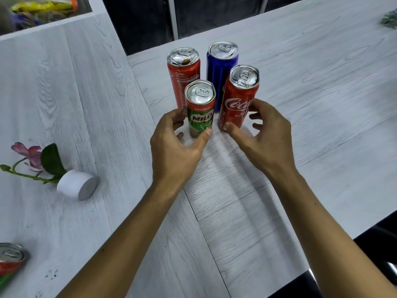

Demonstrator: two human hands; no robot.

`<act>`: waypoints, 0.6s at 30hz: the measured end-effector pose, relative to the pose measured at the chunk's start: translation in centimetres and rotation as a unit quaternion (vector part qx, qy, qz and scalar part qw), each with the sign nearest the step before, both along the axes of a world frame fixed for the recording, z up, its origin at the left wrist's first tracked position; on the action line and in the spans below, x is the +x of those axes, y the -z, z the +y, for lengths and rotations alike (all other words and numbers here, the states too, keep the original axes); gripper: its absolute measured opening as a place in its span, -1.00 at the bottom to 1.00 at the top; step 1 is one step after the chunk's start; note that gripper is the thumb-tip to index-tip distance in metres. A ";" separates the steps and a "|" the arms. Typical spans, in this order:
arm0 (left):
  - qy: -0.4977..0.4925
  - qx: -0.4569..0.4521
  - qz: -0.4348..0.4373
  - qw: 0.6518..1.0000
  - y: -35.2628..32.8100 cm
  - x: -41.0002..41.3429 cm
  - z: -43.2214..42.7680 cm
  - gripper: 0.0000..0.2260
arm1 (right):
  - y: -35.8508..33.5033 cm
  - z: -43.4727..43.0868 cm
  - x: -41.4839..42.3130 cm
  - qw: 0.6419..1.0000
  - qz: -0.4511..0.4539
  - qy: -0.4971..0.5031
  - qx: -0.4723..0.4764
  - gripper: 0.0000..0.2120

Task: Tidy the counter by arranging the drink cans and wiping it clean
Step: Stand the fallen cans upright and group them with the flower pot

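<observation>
- Four cans stand bunched at the centre of the frame on the pale wood-grain counter (300, 93): the green Milo can (200, 110) front left, the red Coca-Cola can (238, 100) front right, a second red Coke can (183, 76) back left, and a blue can (221, 76) back right.
- All four show silver tops, and there's brown residue on the rear Coke can's lid.
- The left hand (178, 145) grips the Milo can low down, thumb across the front, fingers curled round its left side.
- The right hand (266, 138) pinches the Coca-Cola can, thumb near the base, forefinger on the right side, and the other fingers spread loose and clear of it.
- At the lower left edge a fifth can (10, 259) is partly cut off.
- At mid left a white pot (76, 187) lies tipped over with a pink flower (28, 154).
</observation>
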State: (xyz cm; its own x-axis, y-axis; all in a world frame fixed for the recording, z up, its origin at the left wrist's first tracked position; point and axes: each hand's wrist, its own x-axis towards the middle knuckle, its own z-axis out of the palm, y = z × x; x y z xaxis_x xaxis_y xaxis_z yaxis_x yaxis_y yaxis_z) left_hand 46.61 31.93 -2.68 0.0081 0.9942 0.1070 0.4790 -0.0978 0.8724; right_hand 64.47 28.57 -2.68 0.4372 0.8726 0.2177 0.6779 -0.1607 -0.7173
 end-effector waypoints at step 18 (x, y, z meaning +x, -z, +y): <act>0.088 -0.052 0.167 0.981 -0.7 -4.4 -6.7 -0.49 | -0.6 -7.6 -4.8 0.991 -0.086 0.004 -0.107 -0.44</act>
State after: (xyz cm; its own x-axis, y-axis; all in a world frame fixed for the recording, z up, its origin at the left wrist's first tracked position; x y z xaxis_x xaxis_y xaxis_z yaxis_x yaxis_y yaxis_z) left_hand 42.19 25.24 -1.95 0.1988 0.9795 -0.0322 0.7227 -0.1243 0.6799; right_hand 59.65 20.94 -2.04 0.4159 0.9038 0.1002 0.7858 -0.3018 -0.5398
